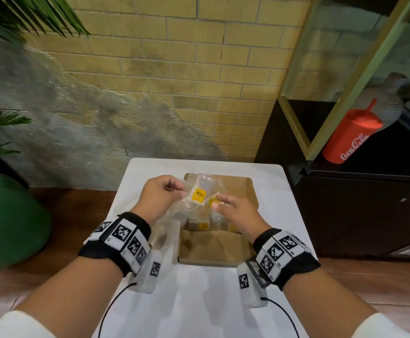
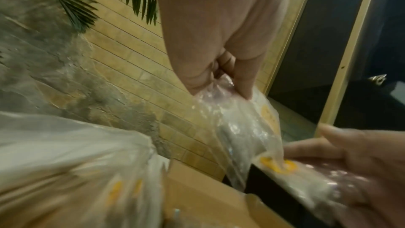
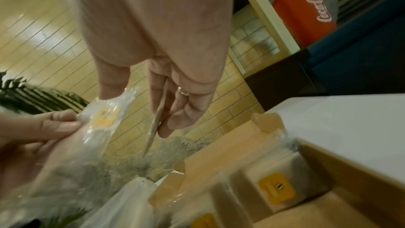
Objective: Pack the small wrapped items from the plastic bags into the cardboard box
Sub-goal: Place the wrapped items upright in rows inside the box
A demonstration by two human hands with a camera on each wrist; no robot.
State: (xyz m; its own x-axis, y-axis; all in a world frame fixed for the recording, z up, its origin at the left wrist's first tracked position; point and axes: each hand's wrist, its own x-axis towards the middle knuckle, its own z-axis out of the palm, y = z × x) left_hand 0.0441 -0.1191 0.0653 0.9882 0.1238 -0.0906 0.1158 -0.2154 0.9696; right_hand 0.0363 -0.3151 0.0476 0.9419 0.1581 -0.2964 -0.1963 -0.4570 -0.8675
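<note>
Clear, glossy, crinkled plastic bag over a matt brown cardboard box. Packets inside: pale wrap, seemingly filmed over, with smooth yellow labels. Table: smooth white top. Wall: rough brick, with grey plaster showing in patches. Cup: red plastic. Wristbands: black cloth.

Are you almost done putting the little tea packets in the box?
Partly. A few packets with yellow labels already sit in the cardboard box. Right now the left hand and right hand both pinch a clear plastic bag above the box, with a yellow-labelled packet inside. Another bag holding packets lies left of the box, so there is more to pack.
</note>
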